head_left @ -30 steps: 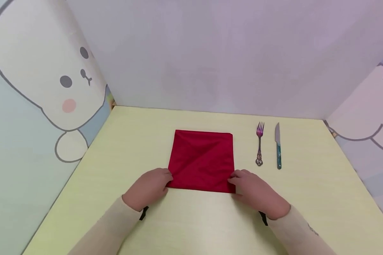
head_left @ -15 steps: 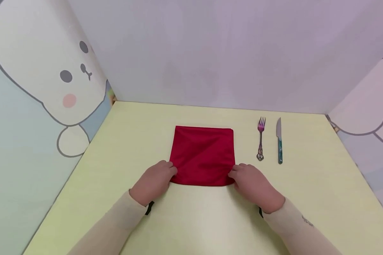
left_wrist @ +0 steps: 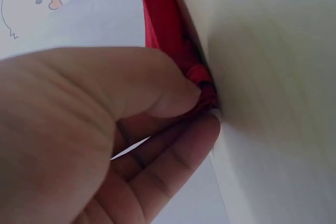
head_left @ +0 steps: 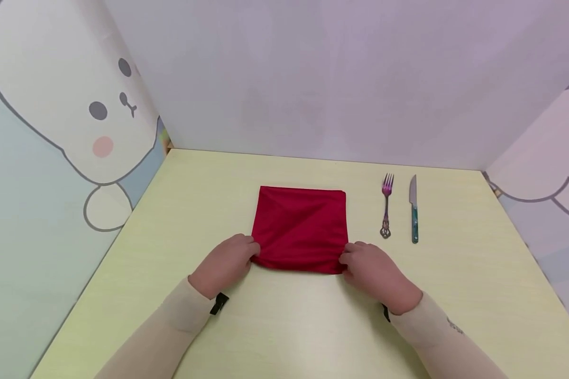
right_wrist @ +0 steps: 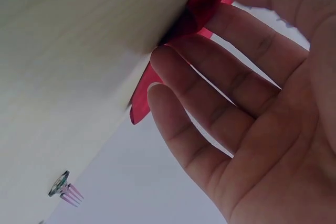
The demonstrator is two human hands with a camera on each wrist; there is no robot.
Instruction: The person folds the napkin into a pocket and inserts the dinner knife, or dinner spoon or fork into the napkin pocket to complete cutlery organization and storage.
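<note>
A red cloth napkin (head_left: 300,226), folded to a rough square, lies on the table with its near edge bunched and rounded. At its near left corner my left hand (head_left: 226,263) pinches the fabric; in the left wrist view the thumb (left_wrist: 168,90) presses the gathered cloth (left_wrist: 199,80) against the fingers. My right hand (head_left: 376,273) grips the near right corner. The right wrist view has a fold of red cloth (right_wrist: 197,11) between thumb and forefinger, while the other fingers (right_wrist: 176,119) extend loosely by the tabletop.
Right of the napkin lie a fork (head_left: 386,202) with an ornate handle and a knife (head_left: 414,210) with a green handle, tips pointing away. The pale yellow table (head_left: 284,326) meets a plain wall behind and walls with cartoon figures (head_left: 104,121) at both sides.
Both hands have gone from touching the near corners to pinching them. The napkin's near edge has drawn slightly away from me and bunched up. The camera view has shifted a little.
</note>
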